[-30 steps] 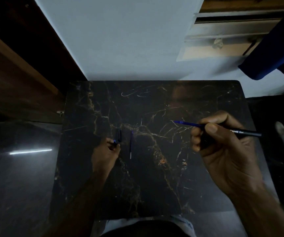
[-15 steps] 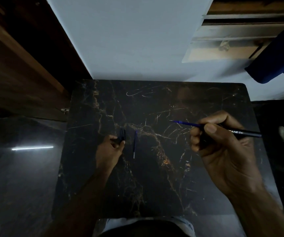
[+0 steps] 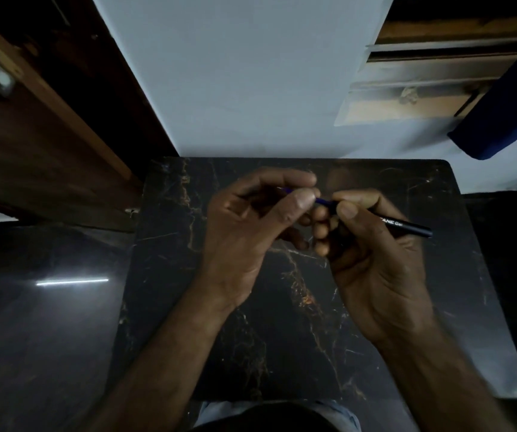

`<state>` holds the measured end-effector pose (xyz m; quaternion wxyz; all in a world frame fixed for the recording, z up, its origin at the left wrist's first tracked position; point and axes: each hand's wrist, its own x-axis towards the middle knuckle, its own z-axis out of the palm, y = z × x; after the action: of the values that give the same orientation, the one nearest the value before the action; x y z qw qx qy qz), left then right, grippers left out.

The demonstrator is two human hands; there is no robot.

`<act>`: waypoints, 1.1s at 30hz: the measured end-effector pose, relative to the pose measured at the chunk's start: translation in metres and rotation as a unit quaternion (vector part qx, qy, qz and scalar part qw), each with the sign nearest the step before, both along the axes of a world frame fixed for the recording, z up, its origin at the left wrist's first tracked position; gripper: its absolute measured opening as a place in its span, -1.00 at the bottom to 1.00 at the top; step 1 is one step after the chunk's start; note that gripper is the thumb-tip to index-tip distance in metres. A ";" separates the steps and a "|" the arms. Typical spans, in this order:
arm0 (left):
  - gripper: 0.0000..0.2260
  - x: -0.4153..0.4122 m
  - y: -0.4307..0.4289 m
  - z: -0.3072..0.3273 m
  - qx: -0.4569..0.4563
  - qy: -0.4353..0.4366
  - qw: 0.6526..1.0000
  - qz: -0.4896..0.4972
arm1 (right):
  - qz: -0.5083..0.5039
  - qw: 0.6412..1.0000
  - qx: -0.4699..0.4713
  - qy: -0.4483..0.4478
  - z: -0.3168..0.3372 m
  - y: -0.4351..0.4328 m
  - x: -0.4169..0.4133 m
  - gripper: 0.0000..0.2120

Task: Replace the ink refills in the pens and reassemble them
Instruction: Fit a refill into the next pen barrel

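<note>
**Head view: refill part-way into the barrel, both hands engaged**

Nearest the camera, both forearms reach in over the near edge of the table (image 3: 169, 307), a dark marble-patterned top; they meet above its far half.

The right hand (image 3: 372, 263) is closed around the black pen barrel (image 3: 406, 225). Thumb and forefinger pinch it near its open end, and the printed tail end projects toward the table's right edge. The barrel is held clear of the surface, tilted slightly down to the right.

The left hand (image 3: 251, 222) pinches the blue refill (image 3: 322, 200) between thumb and forefinger. Only a short blue length shows between the two hands, running into the barrel's mouth. Whether the left hand also holds a small part, such as a tip piece, cannot be told; the curled fingers hide the palm.

Step in hand, as judged: seating the refill in the barrel of one pen.

Next move, as judged:
- Keep refill and barrel in one line; a thin refill may bend if pushed off-axis.
- Push until it stops.
- Fit the tip piece and cap. Neither is visible on the table; the hands cover the middle of it.

Beyond the far edge stands a pale wall.
</note>
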<state>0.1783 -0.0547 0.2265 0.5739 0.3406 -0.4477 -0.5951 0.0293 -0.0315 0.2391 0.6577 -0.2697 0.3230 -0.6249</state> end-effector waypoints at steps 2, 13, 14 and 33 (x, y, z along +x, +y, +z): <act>-0.87 0.000 0.005 0.001 0.027 0.019 0.999 0.034 | 0.001 1.000 -0.001 0.001 0.000 0.001 0.003 -0.89; -0.95 0.127 -0.001 -0.081 0.148 -0.017 0.955 0.258 | -0.008 0.999 0.038 -0.002 -0.012 0.029 -0.013 -0.91; -0.94 0.132 0.003 -0.105 0.187 -0.085 0.948 0.243 | -0.007 0.999 0.041 -0.001 -0.013 0.031 -0.014 -0.91; -0.87 0.107 0.019 -0.271 0.374 -0.347 0.836 0.202 | 0.010 0.998 0.053 0.038 -0.015 0.048 -0.023 -0.91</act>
<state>0.2848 -0.0357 -0.0447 0.3174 0.7964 -0.2823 -0.4304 0.0062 0.0162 0.2243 0.6646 -0.2615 0.3777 -0.5894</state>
